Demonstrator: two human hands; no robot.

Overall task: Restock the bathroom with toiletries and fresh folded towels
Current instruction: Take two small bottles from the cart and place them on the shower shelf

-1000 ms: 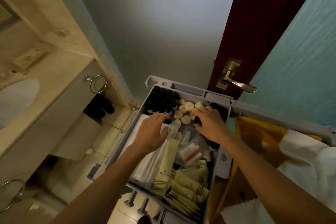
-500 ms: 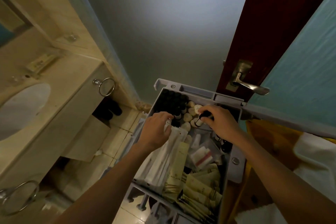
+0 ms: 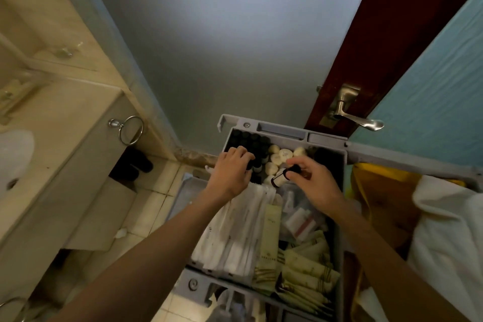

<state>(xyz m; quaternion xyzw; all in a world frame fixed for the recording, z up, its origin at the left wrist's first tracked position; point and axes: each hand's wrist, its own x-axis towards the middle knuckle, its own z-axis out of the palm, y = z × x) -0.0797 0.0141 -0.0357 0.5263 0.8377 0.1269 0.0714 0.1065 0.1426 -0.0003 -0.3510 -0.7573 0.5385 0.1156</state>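
Observation:
A grey cart tray (image 3: 282, 131) holds toiletries: dark-capped small bottles (image 3: 252, 141) at the back left, round pale soaps (image 3: 282, 155) beside them, white wrapped packets (image 3: 240, 230) and pale green sachets (image 3: 305, 270) nearer me. My left hand (image 3: 231, 174) reaches into the bottle group, its fingers curled round one dark-capped bottle. My right hand (image 3: 315, 183) pinches a small clear bottle with a black cap (image 3: 281, 178), lifted just above the soaps. Folded white towels (image 3: 449, 232) lie on the cart at the right.
A beige vanity counter (image 3: 65, 117) with a white sink (image 3: 14, 157) and a chrome towel ring (image 3: 130, 130) stands at the left. A dark red door with a metal lever handle (image 3: 352, 118) rises behind the cart. A yellow bag (image 3: 366, 191) hangs beside the tray.
My left hand has moved from the white packets up to the dark bottles. My right hand has lifted a small black-capped bottle out of the tray. The view has shifted slightly.

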